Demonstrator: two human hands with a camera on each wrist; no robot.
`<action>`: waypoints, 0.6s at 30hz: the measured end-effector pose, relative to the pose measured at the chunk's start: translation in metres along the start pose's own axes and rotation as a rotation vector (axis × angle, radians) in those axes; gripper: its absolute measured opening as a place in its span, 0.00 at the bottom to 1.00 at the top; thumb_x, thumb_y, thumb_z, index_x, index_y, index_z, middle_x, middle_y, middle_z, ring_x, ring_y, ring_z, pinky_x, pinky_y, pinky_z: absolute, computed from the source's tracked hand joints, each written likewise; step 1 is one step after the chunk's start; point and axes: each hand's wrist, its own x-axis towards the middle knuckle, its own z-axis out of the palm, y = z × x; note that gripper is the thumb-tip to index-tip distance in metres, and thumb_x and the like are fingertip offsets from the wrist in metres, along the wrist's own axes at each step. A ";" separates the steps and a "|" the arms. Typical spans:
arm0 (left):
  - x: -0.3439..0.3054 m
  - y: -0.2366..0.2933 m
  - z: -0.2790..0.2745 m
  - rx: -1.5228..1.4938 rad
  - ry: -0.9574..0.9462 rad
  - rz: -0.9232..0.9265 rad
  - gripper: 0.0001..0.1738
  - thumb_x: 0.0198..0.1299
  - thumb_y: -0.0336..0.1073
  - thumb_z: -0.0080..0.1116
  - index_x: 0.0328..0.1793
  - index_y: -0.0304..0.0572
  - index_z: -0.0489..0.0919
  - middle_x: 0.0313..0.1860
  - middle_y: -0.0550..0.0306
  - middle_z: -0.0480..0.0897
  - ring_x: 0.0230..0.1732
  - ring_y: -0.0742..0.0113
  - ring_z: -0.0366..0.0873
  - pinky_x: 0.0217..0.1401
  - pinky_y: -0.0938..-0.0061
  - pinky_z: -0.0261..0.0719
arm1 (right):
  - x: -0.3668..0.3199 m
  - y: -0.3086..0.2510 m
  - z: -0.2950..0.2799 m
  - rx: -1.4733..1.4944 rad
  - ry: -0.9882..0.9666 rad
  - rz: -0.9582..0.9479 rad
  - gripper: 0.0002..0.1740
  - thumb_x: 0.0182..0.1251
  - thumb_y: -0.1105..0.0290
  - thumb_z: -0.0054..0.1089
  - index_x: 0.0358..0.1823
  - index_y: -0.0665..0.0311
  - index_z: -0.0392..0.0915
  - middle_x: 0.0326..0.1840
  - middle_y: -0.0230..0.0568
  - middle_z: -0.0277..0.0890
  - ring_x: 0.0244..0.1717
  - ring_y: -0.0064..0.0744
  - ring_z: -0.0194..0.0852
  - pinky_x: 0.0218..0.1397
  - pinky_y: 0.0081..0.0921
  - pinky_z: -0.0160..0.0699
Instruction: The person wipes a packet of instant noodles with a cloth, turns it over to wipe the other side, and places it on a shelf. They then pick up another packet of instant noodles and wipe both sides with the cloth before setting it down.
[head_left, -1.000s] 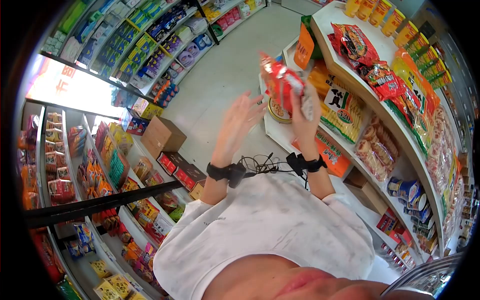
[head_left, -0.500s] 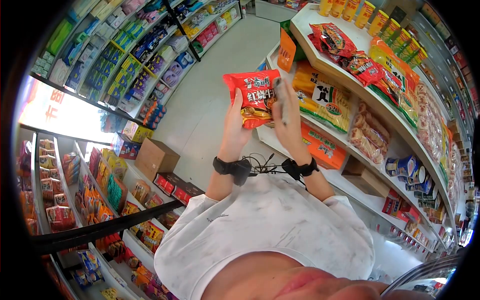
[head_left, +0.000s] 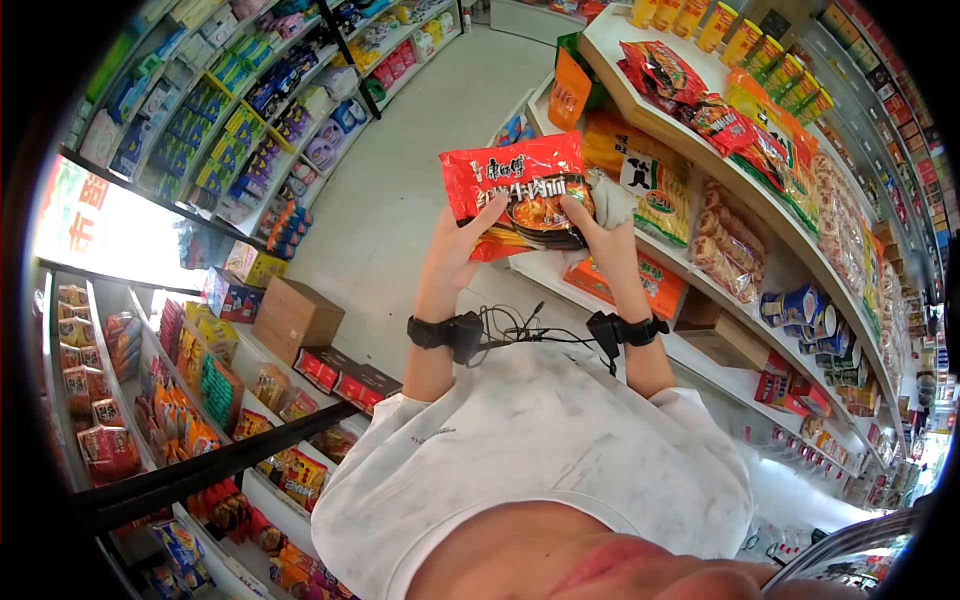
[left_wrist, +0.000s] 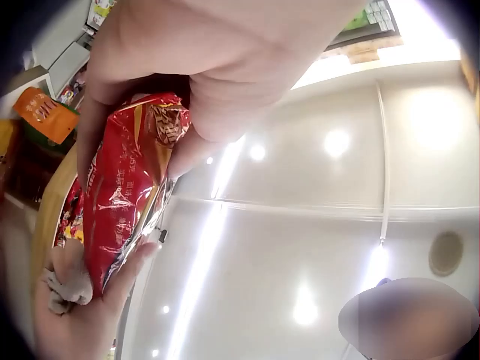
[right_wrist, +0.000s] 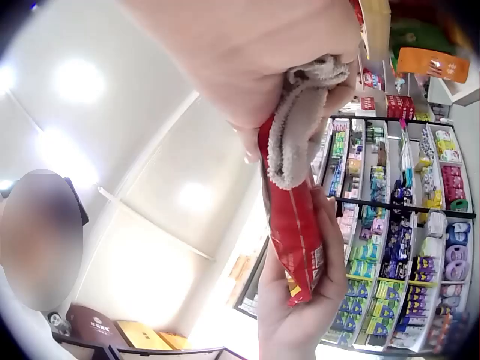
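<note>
A red packet of instant noodles (head_left: 515, 195) is held up in front of the chest, its printed front facing the head camera. My left hand (head_left: 452, 250) grips its left end, thumb across the front. The right hand (head_left: 612, 255) pinches the opposite end, also with the thumb on the front. Tucked in the right hand is a crumpled grey cloth (head_left: 613, 198), which hangs beside the packet. From the right wrist, the fuzzy cloth (right_wrist: 295, 139) overlaps the packet's edge (right_wrist: 296, 225). The fingers behind the packet are mostly hidden in the head view.
To the right stands a white tiered shelf (head_left: 690, 140) with red snack packets (head_left: 665, 75), yellow canisters (head_left: 715, 28) and bagged goods. An orange sign (head_left: 568, 88) sticks up at its near corner. On the left are more shelves and a cardboard box (head_left: 297, 318); cables (head_left: 515, 325) hang between the wrists.
A second ago the right hand alone held the packet. Since then the left hand has taken hold of its other end, and the packet has turned front-up, now steady between both hands.
</note>
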 end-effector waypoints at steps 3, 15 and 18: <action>-0.015 0.010 -0.008 -0.003 0.015 0.060 0.20 0.68 0.30 0.62 0.63 0.32 0.74 0.57 0.50 0.82 0.55 0.61 0.83 0.58 0.63 0.84 | 0.005 0.007 -0.004 0.210 0.158 0.043 0.18 0.72 0.56 0.65 0.50 0.64 0.80 0.47 0.33 0.80 0.46 0.21 0.77 0.50 0.21 0.75; -0.060 0.020 -0.061 0.044 0.032 -0.057 0.25 0.68 0.39 0.63 0.64 0.31 0.71 0.57 0.50 0.81 0.50 0.62 0.84 0.54 0.66 0.85 | -0.014 -0.014 0.033 -0.200 0.007 -0.280 0.11 0.69 0.67 0.64 0.46 0.67 0.80 0.40 0.37 0.78 0.42 0.27 0.73 0.48 0.26 0.72; -0.050 0.016 -0.059 -0.184 0.011 -0.062 0.23 0.71 0.39 0.59 0.65 0.33 0.69 0.60 0.52 0.79 0.56 0.62 0.81 0.59 0.64 0.81 | -0.011 -0.006 0.038 -0.136 0.203 -0.306 0.09 0.71 0.69 0.62 0.43 0.68 0.79 0.38 0.39 0.78 0.41 0.27 0.73 0.48 0.26 0.71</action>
